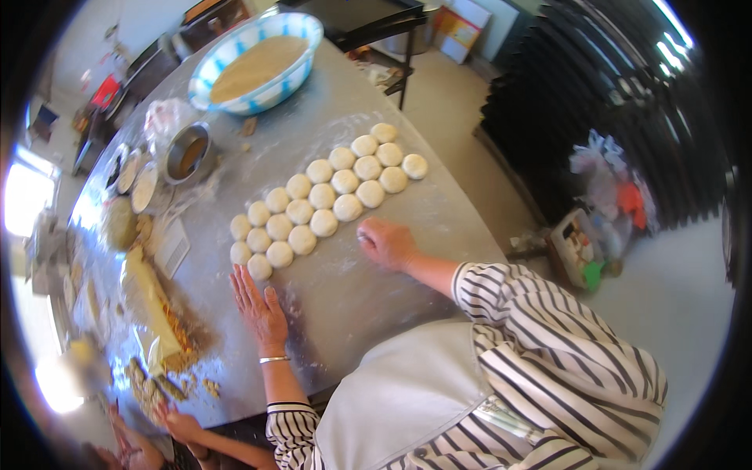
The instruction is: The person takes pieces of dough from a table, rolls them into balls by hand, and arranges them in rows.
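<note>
Rows of round, flattened dough pieces [322, 196] lie close together on a floured metal table [352, 294]. My left hand [259, 305] rests flat with its fingers extended, its fingertips beside the nearest dough piece at the left end; it holds nothing. To the right of it, my right hand [385, 242] is curled just below the lower row, near the middle pieces. Its fingers are bent inward, and whether something is inside them cannot be seen.
A blue-and-white basin [308, 64] of tan powder stands at the far end. At left are a metal bowl [205, 167], a white scraper [173, 247], yellowish sheeting [141, 282] and crumbly filling. A co-worker's hands [179, 424] touch a lumpy dough mass [144, 388] at lower left.
</note>
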